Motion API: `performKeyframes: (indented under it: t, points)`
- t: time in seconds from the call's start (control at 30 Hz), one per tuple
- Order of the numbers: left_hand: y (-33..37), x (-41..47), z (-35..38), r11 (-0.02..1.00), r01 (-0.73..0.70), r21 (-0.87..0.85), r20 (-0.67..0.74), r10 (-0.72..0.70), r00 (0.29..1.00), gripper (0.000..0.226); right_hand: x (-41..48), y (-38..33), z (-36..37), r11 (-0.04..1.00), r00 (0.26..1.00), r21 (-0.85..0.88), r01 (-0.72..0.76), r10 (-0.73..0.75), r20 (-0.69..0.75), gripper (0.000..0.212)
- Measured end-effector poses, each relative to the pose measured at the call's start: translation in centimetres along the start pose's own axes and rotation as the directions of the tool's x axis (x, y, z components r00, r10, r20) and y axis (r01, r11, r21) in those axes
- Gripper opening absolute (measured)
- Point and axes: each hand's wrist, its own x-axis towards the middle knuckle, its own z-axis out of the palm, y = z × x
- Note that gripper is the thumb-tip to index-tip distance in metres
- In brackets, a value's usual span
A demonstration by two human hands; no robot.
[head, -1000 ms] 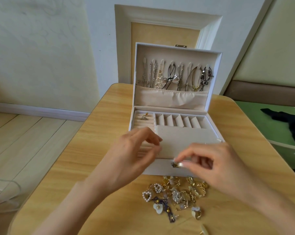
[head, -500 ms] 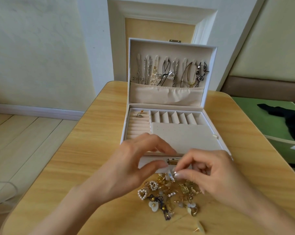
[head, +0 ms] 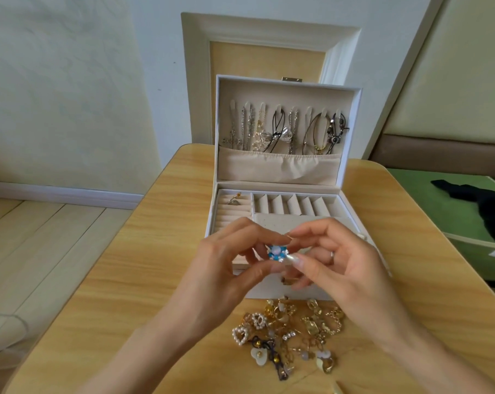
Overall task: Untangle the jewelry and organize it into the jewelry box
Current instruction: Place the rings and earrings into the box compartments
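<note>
A white jewelry box (head: 354, 200) stands open on the wooden table (head: 161, 265), with several necklaces (head: 286, 132) hanging in its lid and a ring (head: 234, 201) in the left ring rolls. Above the box's front edge, my left hand (head: 226, 268) and my right hand (head: 340, 268) together pinch a small blue earring with white stones (head: 277, 253). A tangled pile of gold and pearl jewelry (head: 291, 334) lies on the table just below my hands.
A green bin with a black cloth (head: 473, 211) sits to the right of the table. A framed panel (head: 269, 52) leans against the wall behind the box. Wooden floor lies to the left.
Both hands rose from the pile to the box's front edge. The blue earring is now held up between the fingertips of both hands.
</note>
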Motion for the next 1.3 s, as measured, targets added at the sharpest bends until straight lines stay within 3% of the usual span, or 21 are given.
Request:
performKeyframes:
  t: [0.1, 0.2, 0.37, 0.5, 0.7, 0.87, 1.03, 1.3]
  points:
    - [-0.3, 0.1, -0.4, 0.999, 0.041, 0.022, -0.086, -0.039, 0.996, 0.028, 0.9, -0.5, 0.7, 1.000, 1.000, 0.003, -0.001, 0.001, 0.023, 0.025]
    - [-1.2, 0.9, -0.6, 0.996, 0.052, 0.066, -0.125, -0.043, 0.991, 0.020, 3.0, -0.4, 1.5, 0.999, 0.999, 0.012, -0.051, 0.051, -0.014, 0.019]
    - [-4.3, 3.5, -1.3, 0.976, 0.127, 0.176, -0.220, -0.087, 0.972, 0.014, 8.6, 0.3, 2.6, 0.988, 0.998, -0.143, -0.050, 0.044, -0.045, 0.027]
    - [-5.6, 4.0, -1.7, 0.956, 0.140, 0.257, -0.212, -0.086, 0.973, 0.024, 11.4, 1.2, 2.9, 0.965, 0.995, -0.243, -0.100, 0.093, -0.038, 0.031]
    - [-5.9, 3.4, -2.4, 0.812, 0.144, 0.566, -0.321, 0.056, 0.945, 0.036, 12.8, 2.1, 3.2, 0.951, 0.990, -0.274, -0.144, 0.138, -0.043, 0.019]
    - [-6.2, 3.3, -2.2, 0.734, 0.169, 0.658, -0.300, 0.050, 0.953, 0.040, 12.8, 2.4, 3.5, 0.924, 0.994, -0.367, -0.109, 0.098, -0.048, 0.021]
    - [-6.6, 3.3, -2.1, 0.748, 0.201, 0.632, -0.255, -0.044, 0.966, 0.049, 12.7, 2.6, 3.7, 0.841, 0.997, -0.538, -0.055, 0.021, -0.068, 0.023]
    - [-7.1, 3.3, -2.2, 0.744, 0.148, 0.651, -0.150, -0.065, 0.987, 0.053, 12.5, 2.7, 3.1, 0.823, 0.996, -0.566, -0.041, -0.008, -0.084, 0.018]
